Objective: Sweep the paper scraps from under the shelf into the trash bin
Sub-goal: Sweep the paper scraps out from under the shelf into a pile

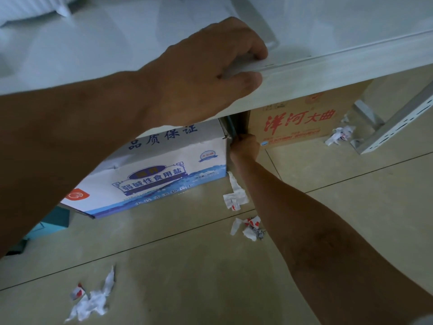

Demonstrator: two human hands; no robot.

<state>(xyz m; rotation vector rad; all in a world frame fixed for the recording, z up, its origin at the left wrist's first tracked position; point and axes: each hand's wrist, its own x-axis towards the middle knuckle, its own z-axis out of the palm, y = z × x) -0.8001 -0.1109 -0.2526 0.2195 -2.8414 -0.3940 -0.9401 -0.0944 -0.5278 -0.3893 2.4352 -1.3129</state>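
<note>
White paper scraps with red marks lie on the tiled floor: one strip [235, 195] beside the white box, a crumpled bunch [248, 227] in front of it, a pile [89, 301] at the near left, and more scraps [339, 134] by the shelf's metal foot. My left hand [206, 73] grips the front edge of the pale shelf board [328, 71], fingers on top and thumb on the face. My right hand [246, 145] reaches under the shelf into the gap between two boxes, closed on a dark upright object [235, 126] that is mostly hidden. No trash bin is in view.
A white and blue salt carton [152, 174] stands under the shelf on the left, a brown carton with red lettering [300, 125] on the right. A perforated metal shelf leg [396, 127] lies along the floor at right. A teal object [54, 221] sits at the left.
</note>
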